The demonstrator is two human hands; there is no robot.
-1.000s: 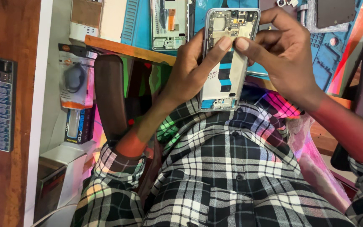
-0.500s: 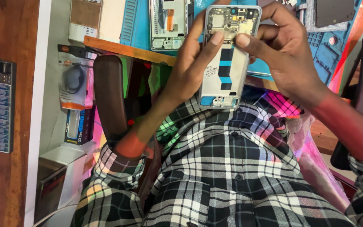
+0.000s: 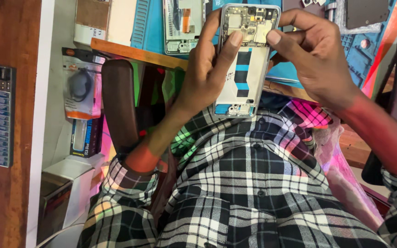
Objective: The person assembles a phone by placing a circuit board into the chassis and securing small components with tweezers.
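Above my lap, opened phone frame [image 3: 243, 64] pinched between both hands: left hand [image 3: 207, 73] grips side, thumb pressing board; right hand [image 3: 315, 59] clamps top edge. Inspection step, I judge; next calls for steady grip, fine tool.

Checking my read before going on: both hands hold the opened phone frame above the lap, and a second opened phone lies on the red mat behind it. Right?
Not quite: in the head view the mat under the second opened phone is blue, not red. The rest stands: left hand and right hand both hold the opened phone frame above the lap.
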